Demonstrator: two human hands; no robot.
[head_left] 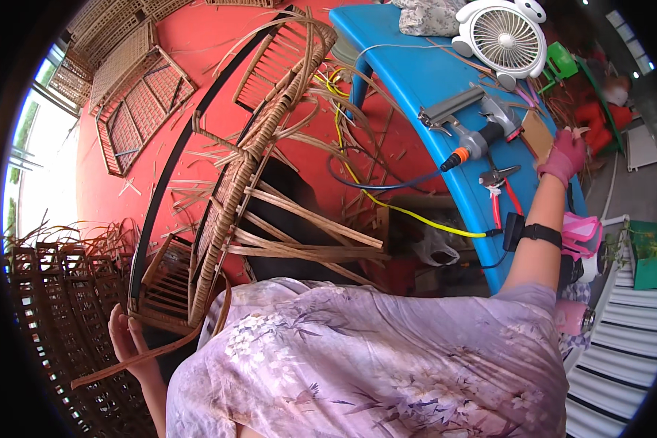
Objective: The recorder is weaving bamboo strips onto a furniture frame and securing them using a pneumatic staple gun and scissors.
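A long woven rattan frame (pixel 242 162) with a black curved bar (pixel 169 155) along its left side leans at a slant before me. Loose flat strips (pixel 310 219) stick out to its right. My bare left hand (pixel 129 343) is at its lower corner, fingers stretched out; a loose brown strip (pixel 98 377) passes across the hand. On the right, my right hand (pixel 563 157), in a pink glove, reaches over the blue table's far side beside a brown board (pixel 538 136). Its fingers are partly hidden, and whether they grip anything does not show.
On the blue table (pixel 409 69) lie a staple gun (pixel 478 137) with an air hose (pixel 394 187) and red-handled cutters (pixel 498 191). A white fan (pixel 506 40) stands at the back. Woven panels (pixel 142 109) and strip scraps lie on the red floor; a yellow cable (pixel 416 220) crosses it.
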